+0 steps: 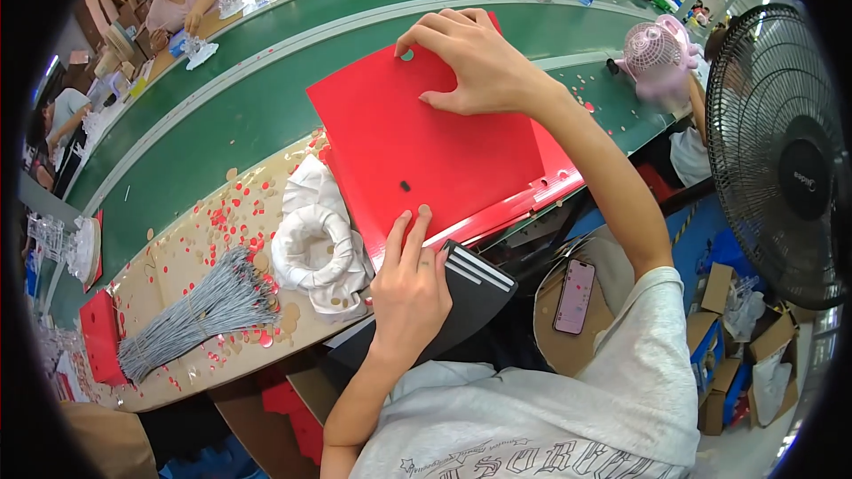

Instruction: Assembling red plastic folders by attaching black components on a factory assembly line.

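A stack of glossy red card sheets [373,124] lies in front of me, its near right edges fanned out. The top sheet has a round hole near its far edge and a small dark spot closer to me. My right hand [486,66] arches over the far part of the sheet, fingers by the hole and thumb apart. Stretched out, the fingers of my left hand [413,288] rest on the near edge of the red card. Beside that hand is a black flat piece [479,288] with white stripes at its end; its underside is hidden.
Left of the stack sit a bunched white cloth [315,253] and a bundle of grey strings [200,315], among scattered red and tan discs. A green conveyor [204,146] runs behind. A phone [575,297] lies at right, below a large black fan [790,155]. Other people work nearby.
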